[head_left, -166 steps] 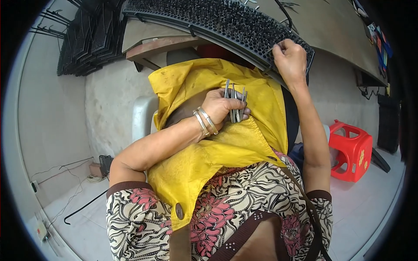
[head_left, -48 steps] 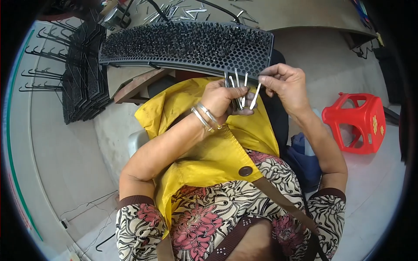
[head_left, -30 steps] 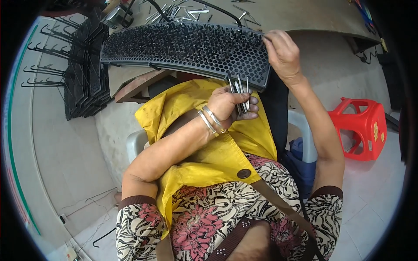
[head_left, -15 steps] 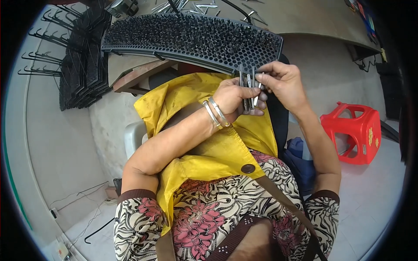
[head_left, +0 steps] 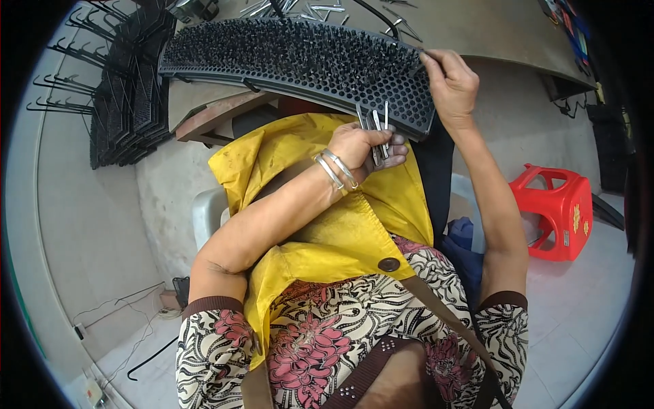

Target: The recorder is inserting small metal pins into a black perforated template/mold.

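One left hand (head_left: 361, 144) pinching about four metal pieces (head_left: 386, 116), one right hand (head_left: 451, 82) pinched together (contents unclear), at one black tray (head_left: 407, 95)

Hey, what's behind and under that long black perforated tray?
Behind the black perforated tray, slim silver metal pieces lie scattered on the tabletop. Under it, some tabletop shows at front left; anything farther beneath is covered and can't be seen.
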The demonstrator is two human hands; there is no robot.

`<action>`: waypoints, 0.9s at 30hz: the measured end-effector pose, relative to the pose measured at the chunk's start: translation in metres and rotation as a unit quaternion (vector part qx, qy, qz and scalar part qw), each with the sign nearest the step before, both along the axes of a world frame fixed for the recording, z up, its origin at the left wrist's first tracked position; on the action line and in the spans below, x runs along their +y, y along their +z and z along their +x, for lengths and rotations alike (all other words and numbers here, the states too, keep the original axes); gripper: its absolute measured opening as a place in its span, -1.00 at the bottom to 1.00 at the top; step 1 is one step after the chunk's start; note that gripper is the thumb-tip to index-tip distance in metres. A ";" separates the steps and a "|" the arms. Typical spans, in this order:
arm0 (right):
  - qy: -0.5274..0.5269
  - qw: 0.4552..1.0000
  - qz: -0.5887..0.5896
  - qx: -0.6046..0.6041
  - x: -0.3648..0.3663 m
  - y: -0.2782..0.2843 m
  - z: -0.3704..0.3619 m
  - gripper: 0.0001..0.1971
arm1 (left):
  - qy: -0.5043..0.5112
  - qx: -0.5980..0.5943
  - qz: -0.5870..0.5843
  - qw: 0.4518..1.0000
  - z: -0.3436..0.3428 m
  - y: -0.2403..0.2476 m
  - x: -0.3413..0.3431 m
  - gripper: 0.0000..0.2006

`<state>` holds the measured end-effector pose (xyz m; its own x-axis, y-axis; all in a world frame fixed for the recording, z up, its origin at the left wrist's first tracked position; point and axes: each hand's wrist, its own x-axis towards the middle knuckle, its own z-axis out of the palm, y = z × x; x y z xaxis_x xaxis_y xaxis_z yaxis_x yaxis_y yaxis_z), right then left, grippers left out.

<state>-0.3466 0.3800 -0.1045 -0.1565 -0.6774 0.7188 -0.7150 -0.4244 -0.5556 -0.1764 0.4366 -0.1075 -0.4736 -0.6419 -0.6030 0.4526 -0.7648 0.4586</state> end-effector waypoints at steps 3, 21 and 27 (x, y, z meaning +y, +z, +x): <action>0.037 0.984 -0.051 0.164 -0.004 -0.008 -0.001 -0.91 | -0.009 -0.005 -0.004 1.000 0.001 0.000 0.002 -0.91; 0.087 0.927 0.236 -0.277 0.030 0.022 0.018 -0.88 | -0.009 0.047 -0.003 0.999 0.000 -0.002 -0.001 -0.91; 0.072 0.979 0.103 -0.160 0.008 0.005 0.022 -0.88 | 0.036 0.019 0.006 0.999 0.002 -0.006 0.002 -0.92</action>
